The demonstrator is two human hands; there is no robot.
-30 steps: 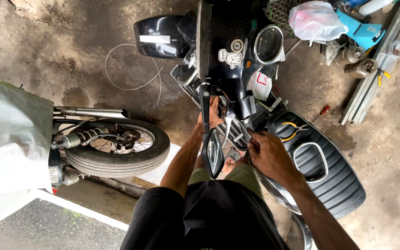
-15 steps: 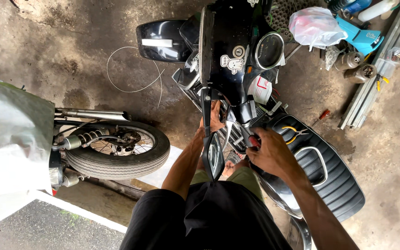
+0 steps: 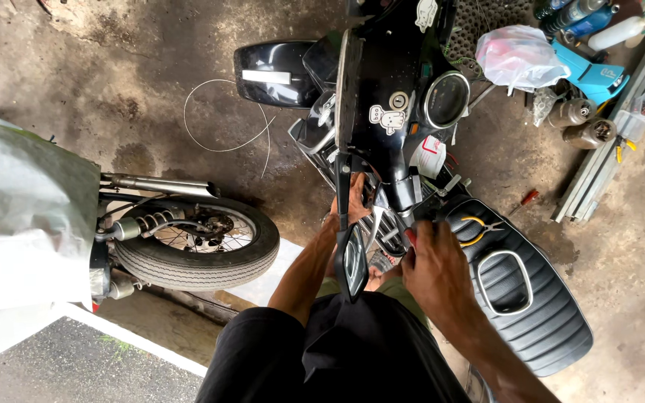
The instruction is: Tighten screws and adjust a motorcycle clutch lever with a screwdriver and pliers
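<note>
- Motorcycle bodywork (image 3: 382,82): glossy black plastic or painted panels, with paper-like stickers.
- Seat (image 3: 531,298): black ribbed vinyl, faint sheen, with a bright metal loop.
- Mirror (image 3: 353,261): glossy glass in a black housing.
- Rear tyre (image 3: 195,261): matt black rubber, grooved; spoked wheel and exhaust pipe (image 3: 158,184) of dull metal.
- Cover (image 3: 24,216): pale, wrinkled cloth.
- Floor (image 3: 113,89): rough, stained concrete.
- Bag (image 3: 520,56): thin, crinkled, translucent plastic.
- Pliers (image 3: 479,226): metal, yellow grips.
</note>
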